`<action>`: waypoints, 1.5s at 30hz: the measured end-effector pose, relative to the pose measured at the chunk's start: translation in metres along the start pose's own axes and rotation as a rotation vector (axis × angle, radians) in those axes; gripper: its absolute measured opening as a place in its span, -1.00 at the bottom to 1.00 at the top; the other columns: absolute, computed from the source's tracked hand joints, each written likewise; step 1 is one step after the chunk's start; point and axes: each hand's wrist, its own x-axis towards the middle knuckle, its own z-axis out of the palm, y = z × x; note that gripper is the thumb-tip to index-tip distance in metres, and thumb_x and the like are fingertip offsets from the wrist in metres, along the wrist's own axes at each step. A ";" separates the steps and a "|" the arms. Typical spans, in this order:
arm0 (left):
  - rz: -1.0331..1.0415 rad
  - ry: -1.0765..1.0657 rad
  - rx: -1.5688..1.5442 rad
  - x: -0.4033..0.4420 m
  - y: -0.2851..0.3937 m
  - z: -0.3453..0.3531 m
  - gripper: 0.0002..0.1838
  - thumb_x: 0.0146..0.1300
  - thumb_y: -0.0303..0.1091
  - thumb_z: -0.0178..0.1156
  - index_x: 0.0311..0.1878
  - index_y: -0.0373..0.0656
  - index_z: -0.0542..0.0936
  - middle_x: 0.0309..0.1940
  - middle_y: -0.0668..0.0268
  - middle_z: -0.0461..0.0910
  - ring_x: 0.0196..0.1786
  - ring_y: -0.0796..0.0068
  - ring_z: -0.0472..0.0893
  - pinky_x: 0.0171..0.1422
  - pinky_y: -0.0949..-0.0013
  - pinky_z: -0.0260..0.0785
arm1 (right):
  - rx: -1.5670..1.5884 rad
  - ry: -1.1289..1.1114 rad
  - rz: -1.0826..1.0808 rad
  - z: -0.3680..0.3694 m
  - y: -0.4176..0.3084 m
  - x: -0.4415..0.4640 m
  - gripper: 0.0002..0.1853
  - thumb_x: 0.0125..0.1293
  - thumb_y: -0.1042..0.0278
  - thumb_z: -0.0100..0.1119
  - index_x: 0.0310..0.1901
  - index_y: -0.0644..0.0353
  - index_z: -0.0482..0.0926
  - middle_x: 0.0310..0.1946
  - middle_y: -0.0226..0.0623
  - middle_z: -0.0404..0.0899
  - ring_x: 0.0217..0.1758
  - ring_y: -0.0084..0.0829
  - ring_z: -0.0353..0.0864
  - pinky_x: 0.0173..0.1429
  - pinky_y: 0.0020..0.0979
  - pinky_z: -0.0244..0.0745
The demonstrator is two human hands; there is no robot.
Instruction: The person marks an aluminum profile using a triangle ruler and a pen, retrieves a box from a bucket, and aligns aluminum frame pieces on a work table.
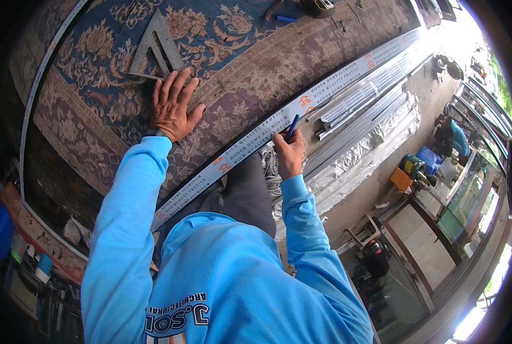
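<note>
Blue-sleeved arms (124,203) extended, left hand (174,110) splayed, palm-down

Pen (294,126): bright blue
Long strip (250,140): whitish, with rows of dark letters and little orange house shapes
Triangle ruler (167,43): dull grey
Rug (233,74): blue in the middle with tan flowers and curly leaves, then a brownish edge with more flowers
Sweatshirt (227,269): sky blue, with dark letters edged in white
Trousers (247,189): dark grey
Metal bars (359,114): shiny silver-grey
Box (401,179): orange
</note>
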 end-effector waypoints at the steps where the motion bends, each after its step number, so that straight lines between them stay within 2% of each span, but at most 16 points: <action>1: 0.003 0.002 0.001 0.000 0.000 0.000 -0.25 0.54 0.13 0.18 0.70 0.31 0.19 0.77 0.37 0.03 0.78 0.08 0.00 0.81 -0.31 -0.25 | 0.018 0.004 -0.001 0.000 0.002 0.001 -0.66 0.29 0.57 0.40 0.01 0.23 0.47 -0.25 -0.52 0.51 -0.22 -0.69 0.48 -0.09 -0.57 0.47; 7: 0.005 0.010 -0.001 0.001 0.002 -0.002 -0.29 0.55 0.10 0.20 0.67 0.27 0.24 0.76 0.37 0.07 0.77 0.04 0.01 0.81 -0.34 -0.24 | -0.039 0.003 -0.057 0.005 -0.001 -0.003 -0.62 0.27 0.56 0.41 0.02 0.17 0.42 -0.28 -0.58 0.44 -0.26 -0.72 0.40 -0.13 -0.60 0.44; 11: 0.006 0.001 0.018 0.002 0.004 -0.004 -0.28 0.53 0.09 0.22 0.66 0.26 0.24 0.75 0.35 0.08 0.76 0.02 0.02 0.80 -0.35 -0.23 | -0.019 0.014 -0.059 0.009 0.005 -0.005 -0.60 0.27 0.65 0.36 0.05 0.18 0.41 -0.21 -0.54 0.45 -0.19 -0.71 0.41 -0.03 -0.59 0.43; 20: 0.021 0.009 0.034 0.004 0.006 -0.004 -0.30 0.55 0.10 0.18 0.66 0.25 0.25 0.74 0.33 0.10 0.75 0.01 0.06 0.80 -0.35 -0.22 | -0.054 0.031 -0.073 0.014 0.006 -0.012 -0.55 0.28 0.61 0.34 0.13 0.21 0.37 -0.18 -0.51 0.43 -0.18 -0.68 0.41 -0.04 -0.58 0.42; 23: 0.021 0.005 0.042 0.004 0.006 -0.004 -0.30 0.56 0.11 0.15 0.67 0.25 0.24 0.74 0.31 0.11 0.75 0.01 0.06 0.80 -0.35 -0.22 | -0.056 0.054 -0.110 0.018 0.008 -0.015 -0.50 0.24 0.52 0.40 0.11 0.17 0.30 -0.20 -0.51 0.36 -0.24 -0.69 0.36 -0.16 -0.59 0.39; 27: 0.016 -0.004 0.049 0.004 0.006 -0.004 -0.30 0.56 0.13 0.13 0.67 0.25 0.24 0.74 0.30 0.11 0.75 0.00 0.06 0.79 -0.35 -0.23 | -0.028 0.051 -0.057 0.028 0.014 -0.026 -0.43 0.22 0.55 0.40 0.13 0.16 0.22 -0.18 -0.48 0.34 -0.25 -0.70 0.34 -0.19 -0.58 0.37; 36: 0.022 -0.009 0.056 0.004 0.004 -0.003 -0.29 0.56 0.13 0.14 0.68 0.24 0.23 0.74 0.30 0.11 0.75 0.01 0.05 0.80 -0.33 -0.25 | -0.010 0.133 -0.161 0.021 0.004 -0.011 -0.38 0.12 0.58 0.41 0.12 0.16 0.22 -0.14 -0.43 0.35 -0.30 -0.69 0.31 -0.21 -0.59 0.36; 40: 0.019 -0.019 0.066 0.003 0.003 -0.002 -0.29 0.57 0.15 0.11 0.68 0.24 0.23 0.74 0.30 0.11 0.75 0.01 0.05 0.80 -0.33 -0.25 | -0.061 0.121 -0.102 0.021 0.005 -0.015 -0.40 0.15 0.58 0.41 0.12 0.19 0.22 -0.15 -0.44 0.35 -0.31 -0.70 0.31 -0.20 -0.60 0.36; 45: 0.017 -0.024 0.069 0.003 0.004 -0.003 -0.29 0.57 0.16 0.10 0.68 0.24 0.22 0.74 0.29 0.10 0.75 0.02 0.04 0.80 -0.32 -0.26 | -0.001 0.096 -0.082 0.024 0.004 -0.027 -0.45 0.23 0.60 0.38 0.15 0.18 0.26 -0.12 -0.49 0.37 -0.22 -0.71 0.36 -0.11 -0.62 0.38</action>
